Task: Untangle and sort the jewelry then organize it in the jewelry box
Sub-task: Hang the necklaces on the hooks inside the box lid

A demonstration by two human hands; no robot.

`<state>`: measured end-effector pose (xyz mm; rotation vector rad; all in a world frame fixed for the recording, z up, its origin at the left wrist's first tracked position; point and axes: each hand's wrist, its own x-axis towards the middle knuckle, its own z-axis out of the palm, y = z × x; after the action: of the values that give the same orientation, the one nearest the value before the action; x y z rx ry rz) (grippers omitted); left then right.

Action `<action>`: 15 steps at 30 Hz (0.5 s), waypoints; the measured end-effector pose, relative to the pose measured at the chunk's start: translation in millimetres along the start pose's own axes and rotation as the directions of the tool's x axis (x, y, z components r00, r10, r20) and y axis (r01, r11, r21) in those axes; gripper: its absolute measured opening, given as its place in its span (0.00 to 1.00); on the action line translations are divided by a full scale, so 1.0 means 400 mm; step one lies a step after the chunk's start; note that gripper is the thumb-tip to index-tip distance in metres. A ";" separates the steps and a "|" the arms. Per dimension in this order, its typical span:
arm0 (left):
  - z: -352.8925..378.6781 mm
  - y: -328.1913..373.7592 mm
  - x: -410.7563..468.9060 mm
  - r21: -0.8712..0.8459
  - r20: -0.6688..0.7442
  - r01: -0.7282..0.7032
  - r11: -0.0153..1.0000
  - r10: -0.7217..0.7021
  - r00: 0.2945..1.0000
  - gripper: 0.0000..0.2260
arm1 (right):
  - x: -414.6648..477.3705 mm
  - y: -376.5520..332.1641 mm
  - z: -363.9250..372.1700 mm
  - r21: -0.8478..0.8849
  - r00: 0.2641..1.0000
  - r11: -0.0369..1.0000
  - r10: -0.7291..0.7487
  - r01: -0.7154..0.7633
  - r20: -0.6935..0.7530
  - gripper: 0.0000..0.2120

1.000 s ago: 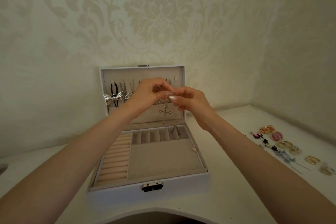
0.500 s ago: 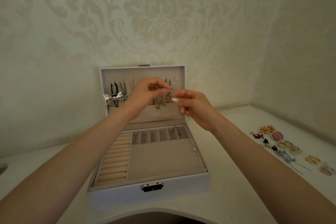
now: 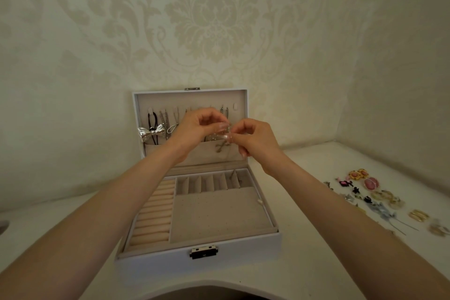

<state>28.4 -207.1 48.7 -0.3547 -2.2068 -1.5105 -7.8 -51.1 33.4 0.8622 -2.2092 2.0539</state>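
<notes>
While no brand, label or readable writing is seen anywhere, a white rectangular jewelry box [image 3: 198, 254] with a dark metal clasp is set open on the white tabletop [image 3: 304, 263], its lid upright against the damask-patterned wallpaper [image 3: 214, 19]. Both hands are raised before the lid's beige lining. A thin chain with a cross pendant [image 3: 222, 146] is pinched between the left hand [image 3: 194, 126] and the right hand [image 3: 255, 139], whose fingertips meet; the cross is hung just below them, over the lid pocket. At 9 o'clock from the hands, a silver bow pendant on a black cord [image 3: 151, 132] is hung from a lid hook, with further chains beside it. At 3 to 4 o'clock from the box, well apart, assorted colourful earrings [image 3: 375, 192] are laid out on the tabletop.
</notes>
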 end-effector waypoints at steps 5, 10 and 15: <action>0.001 0.000 0.002 0.017 -0.004 -0.017 1.000 0.017 1.000 0.06 | 0.004 0.003 -0.010 0.062 1.000 0.998 -0.008 0.007 0.007 0.10; 0.000 0.001 -0.002 -0.155 0.078 0.014 0.988 -0.002 0.997 0.05 | 0.008 0.005 -0.029 0.308 0.994 0.950 0.009 -0.043 0.110 0.08; -0.004 0.005 0.006 -0.343 0.155 0.189 0.920 -0.143 0.978 0.04 | 0.017 0.000 -0.040 0.395 0.992 0.916 0.022 -0.069 0.123 0.12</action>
<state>27.7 -207.9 51.9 -0.3920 -2.0934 -2.0428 -19.5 -39.0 38.1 0.9827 -1.8990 2.5938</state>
